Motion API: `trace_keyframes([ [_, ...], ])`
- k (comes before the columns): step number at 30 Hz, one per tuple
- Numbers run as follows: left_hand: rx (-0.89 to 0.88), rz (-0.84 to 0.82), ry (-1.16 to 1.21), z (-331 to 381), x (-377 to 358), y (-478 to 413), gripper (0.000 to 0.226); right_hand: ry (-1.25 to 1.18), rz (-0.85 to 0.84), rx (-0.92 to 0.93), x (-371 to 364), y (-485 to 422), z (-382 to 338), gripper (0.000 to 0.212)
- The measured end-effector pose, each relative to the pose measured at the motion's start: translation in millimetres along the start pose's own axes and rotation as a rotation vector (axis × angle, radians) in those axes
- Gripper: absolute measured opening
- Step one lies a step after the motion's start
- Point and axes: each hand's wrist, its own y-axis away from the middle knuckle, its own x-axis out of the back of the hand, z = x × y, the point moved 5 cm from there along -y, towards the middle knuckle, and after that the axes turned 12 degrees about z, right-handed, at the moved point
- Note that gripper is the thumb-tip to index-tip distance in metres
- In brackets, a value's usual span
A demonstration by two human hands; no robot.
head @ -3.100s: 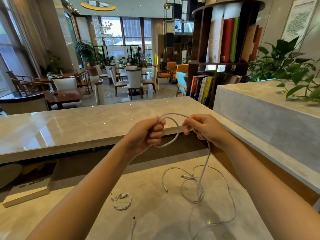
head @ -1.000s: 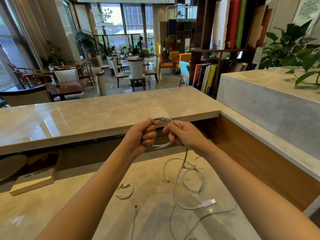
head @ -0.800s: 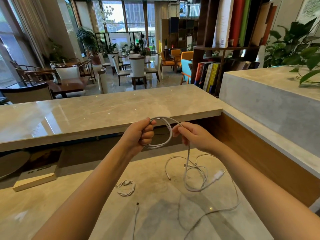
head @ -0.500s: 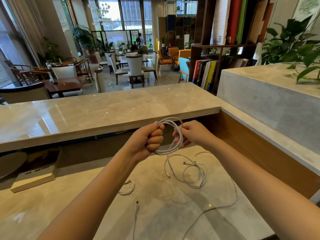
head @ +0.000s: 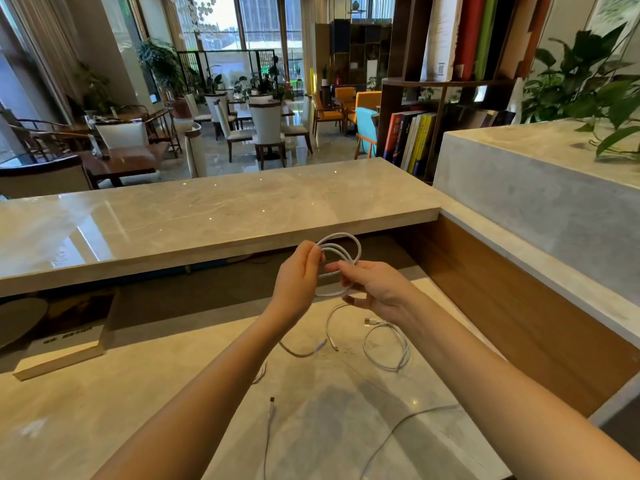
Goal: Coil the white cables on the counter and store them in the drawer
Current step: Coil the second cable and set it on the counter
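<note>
A white cable coil point(head: 341, 249) of several loops hangs in the air above the lower counter point(head: 104, 403). My left hand point(head: 298, 280) pinches the coil's left side. My right hand point(head: 375, 289) reaches through and under the loops with fingers spread, touching the cable. A short tail point(head: 304, 351) of the cable droops below my left wrist. A loose white cable point(head: 386, 344) lies tangled on the counter under my right hand. A third cable's plug end point(head: 271, 403) lies nearer to me. A small bundled cable point(head: 260, 374) peeks out beside my left forearm. No drawer is visible.
A raised marble ledge point(head: 207, 216) runs across behind the work surface. A wood-faced wall with a stone block point(head: 540, 216) bounds the right. A book point(head: 65, 344) lies under the ledge at left. Plants, bookshelves and dining chairs stand beyond.
The long loose tail has been wound into the coil, which now has more loops. My right hand has shifted from feeding cable to reaching through the loops. The view tilted slightly.
</note>
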Motion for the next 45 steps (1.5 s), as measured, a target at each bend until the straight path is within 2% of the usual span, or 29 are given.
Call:
trace_keyframes([
  [4,-0.060,0.062,-0.023,-8.2,-1.6,-3.0,0.023,-0.085,0.033,-0.021,-5.8,-1.3,6.2,0.020],
  [8,-0.066,0.043,-0.036,-11.2,-4.1,-9.6,0.022,-0.170,0.065,-0.019,-8.7,-4.5,8.7,0.020],
  [11,0.034,-0.008,0.030,-14.5,-3.1,-17.1,0.023,-0.300,-0.012,-0.094,-11.5,-4.8,8.1,0.025],
  [14,0.214,-0.095,0.253,-18.3,-6.2,-17.0,0.025,-0.456,-0.062,-0.185,-13.6,-4.1,6.1,0.034],
  [17,0.268,-0.118,0.326,-15.1,-13.1,-14.7,0.024,-0.423,-0.031,-0.179,-10.9,-5.6,3.2,0.042],
  [21,0.145,-0.064,0.192,-10.5,-12.6,-21.2,0.025,-0.336,0.020,-0.210,-6.5,-4.4,2.3,0.030],
  [24,0.030,-0.010,0.109,-9.9,-10.6,-25.4,0.024,-0.330,-0.008,-0.182,-7.6,-3.8,-1.0,0.023],
  [27,0.041,-0.008,0.144,-9.7,-10.3,-27.8,0.025,-0.417,-0.072,-0.128,-13.0,-1.5,-6.9,0.005],
  [29,0.050,-0.010,0.151,-9.9,-8.0,-31.9,0.025,-0.436,-0.142,-0.090,-13.8,-1.6,-9.4,0.011],
  [30,0.049,-0.010,0.142,-10.2,-6.6,-33.8,0.025,-0.388,-0.161,-0.056,-13.0,-1.5,-11.1,0.014],
  [32,0.060,-0.010,0.141,-10.7,-6.0,-36.4,0.025,-0.119,-0.107,0.089,-8.9,-3.9,-15.7,0.016],
  [35,0.094,0.006,0.185,-7.9,-8.8,-35.0,0.025,0.368,0.158,0.352,-3.6,-9.3,-27.2,0.009],
  [39,0.073,0.069,0.175,-2.4,-8.0,-36.6,0.025,0.750,0.385,0.542,-7.3,-12.5,-36.7,0.025],
  [41,0.055,0.075,0.135,-1.9,-7.7,-35.9,0.024,0.888,0.411,0.555,-6.5,-14.8,-37.2,0.028],
  [45,-0.079,0.142,-0.084,2.1,-4.6,-31.3,0.022,1.000,0.355,0.377,-11.5,-15.8,-27.6,0.024],
])
